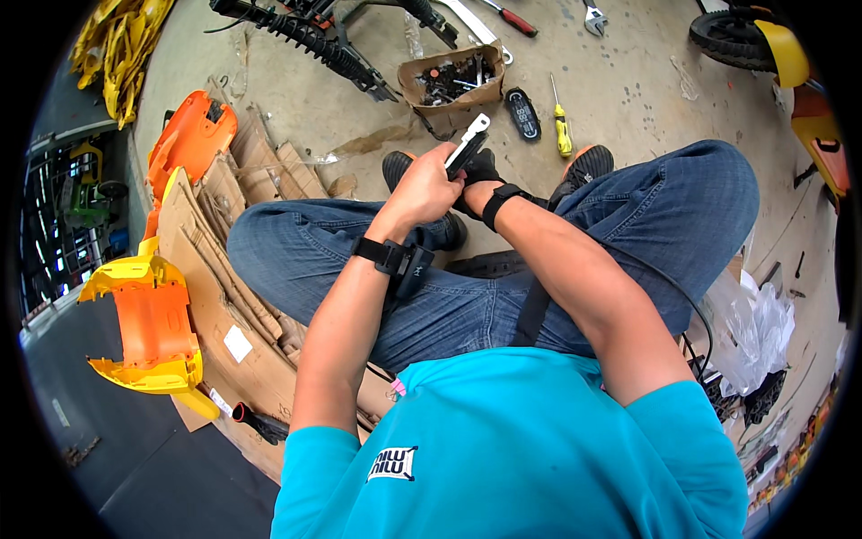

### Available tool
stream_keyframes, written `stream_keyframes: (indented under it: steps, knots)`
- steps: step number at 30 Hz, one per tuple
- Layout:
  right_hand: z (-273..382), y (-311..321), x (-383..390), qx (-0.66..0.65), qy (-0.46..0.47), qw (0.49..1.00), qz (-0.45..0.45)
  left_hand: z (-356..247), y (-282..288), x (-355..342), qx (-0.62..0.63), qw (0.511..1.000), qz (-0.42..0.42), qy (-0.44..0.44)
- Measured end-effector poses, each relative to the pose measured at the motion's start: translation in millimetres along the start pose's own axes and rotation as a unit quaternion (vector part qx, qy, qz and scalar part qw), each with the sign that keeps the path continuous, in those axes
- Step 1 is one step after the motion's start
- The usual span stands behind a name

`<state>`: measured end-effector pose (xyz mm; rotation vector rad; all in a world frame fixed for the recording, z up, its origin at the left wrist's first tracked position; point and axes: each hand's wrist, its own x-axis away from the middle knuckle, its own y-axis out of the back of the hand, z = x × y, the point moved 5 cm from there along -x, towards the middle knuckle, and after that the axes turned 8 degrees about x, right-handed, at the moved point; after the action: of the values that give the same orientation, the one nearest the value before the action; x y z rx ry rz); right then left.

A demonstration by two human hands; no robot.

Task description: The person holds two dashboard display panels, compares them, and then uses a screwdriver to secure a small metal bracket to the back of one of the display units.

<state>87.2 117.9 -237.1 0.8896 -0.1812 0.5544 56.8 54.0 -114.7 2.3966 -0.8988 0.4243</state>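
I sit with legs bent, both hands together in front of me above the floor. My left hand (426,189) is closed around a narrow black piece with a white strip (472,133) along it; the strip's rounded end points away from me. Close against it is my right hand (481,190), its fingers hidden among dark shapes, so I cannot see what they grip. Just beyond the hands lie an oval black display unit (523,114) and a yellow-handled screwdriver (563,130). A cardboard box (453,79) of small dark hardware stands by them.
Flattened cardboard (220,260) lies at my left, with an orange shell (193,130) and a yellow-orange shell (153,323). A black frame with a spring shock (314,49) lies ahead, near an adjustable wrench (594,18). Clear plastic bags (750,332) lie right; a wheel (732,40) stands far right.
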Motion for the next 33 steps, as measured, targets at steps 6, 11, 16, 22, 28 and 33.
stream_keyframes:
  steps: [6,11,16,22,28,33]
  knots:
    - [7.6,-12.9,-0.5,-0.023,0.007,1.0,0.004,-2.7,-5.5,14.2,0.159,0.975,0.14,0.072]
    - [8.8,-26.7,3.0,-0.04,0.008,0.999,0.031,10.3,-8.3,28.0,0.231,0.957,0.134,0.115]
    - [2.0,31.2,-4.5,-0.02,0.032,0.998,0.05,-3.9,24.3,29.6,0.456,0.887,0.039,0.06]
    - [10.6,172.9,-1.4,-0.288,0.001,0.951,-0.111,-58.2,51.8,66.5,0.465,0.883,0.044,-0.041]
    - [100.0,230.8,71.2,-0.348,0.194,0.917,-0.021,-72.4,58.8,89.6,0.443,0.889,0.036,-0.112]
    - [130.2,227.1,85.2,-0.383,0.186,0.905,0.019,-80.3,57.2,106.0,0.445,0.884,0.067,-0.129]
